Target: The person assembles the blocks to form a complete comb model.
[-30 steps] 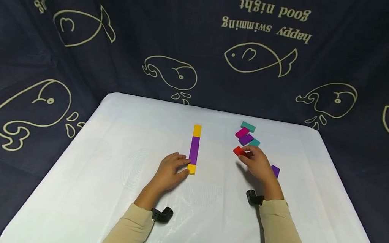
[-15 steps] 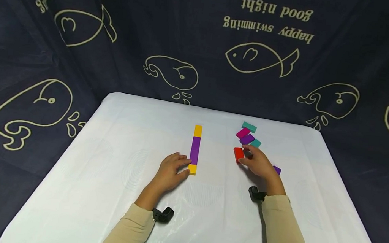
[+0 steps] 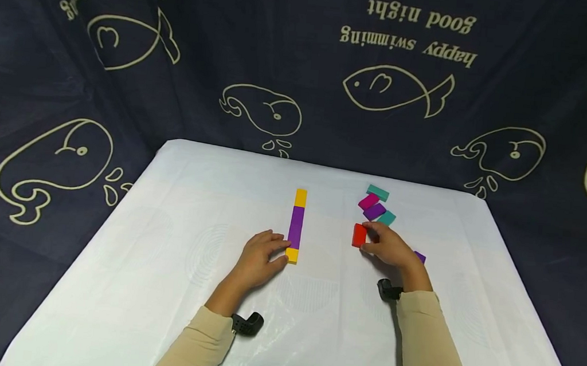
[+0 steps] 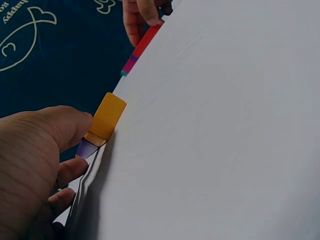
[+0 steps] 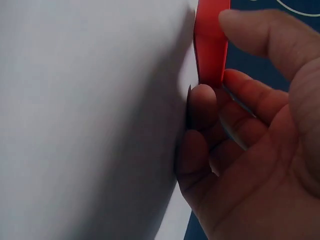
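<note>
In the head view a straight row lies on the table: a far yellow block (image 3: 301, 198), a long purple stretch (image 3: 296, 227) and a near yellow block (image 3: 292, 256). My left hand (image 3: 258, 262) is at the row's near left side, fingers loosely bent, index and thumb tips touching the near end. The left wrist view shows that thumb against the yellow block (image 4: 107, 117). To the right, my right hand (image 3: 392, 248) pinches a red block (image 3: 359, 235) between thumb and index at its two ends. The right wrist view shows the red block (image 5: 211, 45) close up, on or just above the tabletop.
Behind the right hand lie a far teal block (image 3: 378, 192), a magenta block (image 3: 368, 201), a purple block (image 3: 374, 212) and a nearer teal block (image 3: 387, 217). Another purple block (image 3: 420, 257) sits partly hidden by the right wrist. Dark patterned cloth (image 3: 320, 41) hangs behind the white table (image 3: 210, 188).
The red block in my right hand has turned from slanted to nearly lengthwise, lining up roughly parallel to the row, and come slightly nearer. My left hand has stayed at the row.
</note>
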Demonstrator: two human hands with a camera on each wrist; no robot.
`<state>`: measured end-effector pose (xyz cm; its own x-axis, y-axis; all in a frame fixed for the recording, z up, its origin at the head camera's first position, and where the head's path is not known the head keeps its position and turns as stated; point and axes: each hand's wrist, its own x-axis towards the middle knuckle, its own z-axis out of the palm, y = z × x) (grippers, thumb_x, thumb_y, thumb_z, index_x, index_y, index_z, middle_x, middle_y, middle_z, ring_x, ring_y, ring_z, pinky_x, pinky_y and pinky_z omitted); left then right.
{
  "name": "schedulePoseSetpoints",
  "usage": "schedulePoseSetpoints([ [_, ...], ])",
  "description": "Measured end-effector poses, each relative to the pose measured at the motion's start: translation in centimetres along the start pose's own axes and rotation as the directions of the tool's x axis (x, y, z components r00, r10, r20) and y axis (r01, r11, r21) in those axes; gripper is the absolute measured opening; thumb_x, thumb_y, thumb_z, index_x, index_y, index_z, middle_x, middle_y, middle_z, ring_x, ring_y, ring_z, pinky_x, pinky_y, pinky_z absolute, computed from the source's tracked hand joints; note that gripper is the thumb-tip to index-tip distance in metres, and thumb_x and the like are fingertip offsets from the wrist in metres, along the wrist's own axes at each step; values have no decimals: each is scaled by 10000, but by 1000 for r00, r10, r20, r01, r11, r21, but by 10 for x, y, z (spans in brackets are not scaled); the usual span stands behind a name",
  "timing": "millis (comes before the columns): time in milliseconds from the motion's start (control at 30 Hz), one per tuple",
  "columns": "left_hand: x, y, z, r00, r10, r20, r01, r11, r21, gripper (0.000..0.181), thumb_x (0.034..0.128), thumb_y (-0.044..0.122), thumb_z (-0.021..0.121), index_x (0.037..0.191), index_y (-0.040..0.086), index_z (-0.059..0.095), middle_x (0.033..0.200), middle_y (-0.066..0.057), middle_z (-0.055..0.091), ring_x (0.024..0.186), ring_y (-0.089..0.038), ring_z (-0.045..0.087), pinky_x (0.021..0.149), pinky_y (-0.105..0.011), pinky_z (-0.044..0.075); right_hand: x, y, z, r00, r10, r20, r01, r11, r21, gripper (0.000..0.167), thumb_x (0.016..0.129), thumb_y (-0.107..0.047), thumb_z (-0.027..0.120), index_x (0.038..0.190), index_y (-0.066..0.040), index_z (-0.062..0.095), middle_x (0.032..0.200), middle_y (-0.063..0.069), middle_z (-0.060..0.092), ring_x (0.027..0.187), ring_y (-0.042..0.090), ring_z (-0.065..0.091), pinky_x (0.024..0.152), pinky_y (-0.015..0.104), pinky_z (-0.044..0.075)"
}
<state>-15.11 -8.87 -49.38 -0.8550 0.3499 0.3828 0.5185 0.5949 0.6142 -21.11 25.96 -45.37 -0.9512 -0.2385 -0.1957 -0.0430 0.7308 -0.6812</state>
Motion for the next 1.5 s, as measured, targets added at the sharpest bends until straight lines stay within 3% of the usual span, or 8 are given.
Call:
schedulePoseSetpoints([
  [233, 2, 2, -1, 999, -10, 35, 10, 1000, -8, 364, 876, 193, 685, 1212, 56, 707, 1261, -175, 634, 1300, -438, 464, 1114, -546, 306, -3, -4, 1, 1000, 28, 11, -28, 999, -16, 641, 890, -116, 706, 1434, 42, 407, 1289, 242, 488, 1157, 387, 468, 1015, 547, 446],
  [500, 1, 0, -1, 999, -18, 28, 17, 1000, 10, 353, 882, 180, 683, 1211, 56, 707, 1259, -165, 637, 1301, -431, 466, 1112, -540, 313, -3, -8, 3, 1000, 19, -19, -18, 1000, 25, 599, 886, -176, 734, 1390, 4, 466, 1293, 224, 512, 1143, 371, 485, 1007, 538, 451],
  [667, 0, 2, 0, 999, -16, 28, 16, 1000, 8, 352, 881, 166, 680, 1212, 49, 705, 1253, -165, 637, 1296, -432, 468, 1110, -540, 316, -13, -11, 7, 998, -38, -49, 45, 988, 151, 549, 890, -179, 733, 1358, -22, 492, 1078, 175, 555, 959, 284, 503, 791, 362, 479],
  [733, 0, 2, 0, 999, -17, 29, 16, 1000, 6, 354, 881, 167, 680, 1213, 48, 705, 1252, -166, 636, 1295, -433, 469, 1109, -541, 316, -17, -15, 8, 996, -65, -64, 76, 979, 190, 546, 888, -159, 731, 1357, -20, 488, 966, 159, 543, 882, 267, 493, 708, 330, 445],
  [900, 1, 3, -1, 999, -33, 39, 32, 999, 7, 353, 898, 187, 668, 1227, 62, 702, 1271, -167, 629, 1308, -426, 460, 1116, -539, 306, -28, -32, 13, 993, -77, -86, 95, 968, 233, 552, 879, -149, 743, 1359, -60, 487, 883, 125, 527, 812, 247, 492, 619, 293, 430],
  [1100, 2, 1, -3, 1000, -12, 10, 12, 1000, 14, 322, 894, 138, 666, 1200, 46, 710, 1251, -174, 639, 1290, -434, 475, 1102, -551, 325, -35, -58, 34, 989, -109, -100, 132, 955, 264, 525, 851, -100, 756, 1319, -87, 517, 872, 119, 527, 750, 242, 490, 537, 263, 416],
  [1500, 0, 1, -2, 998, -46, 42, 46, 999, 14, 331, 906, 171, 653, 1218, 72, 707, 1272, -150, 634, 1309, -418, 462, 1107, -562, 319, -49, -95, 87, 980, -189, -53, 196, 955, 221, 508, 835, -104, 777, 1295, -126, 562, 954, 118, 558, 846, 219, 528, 637, 300, 474],
])
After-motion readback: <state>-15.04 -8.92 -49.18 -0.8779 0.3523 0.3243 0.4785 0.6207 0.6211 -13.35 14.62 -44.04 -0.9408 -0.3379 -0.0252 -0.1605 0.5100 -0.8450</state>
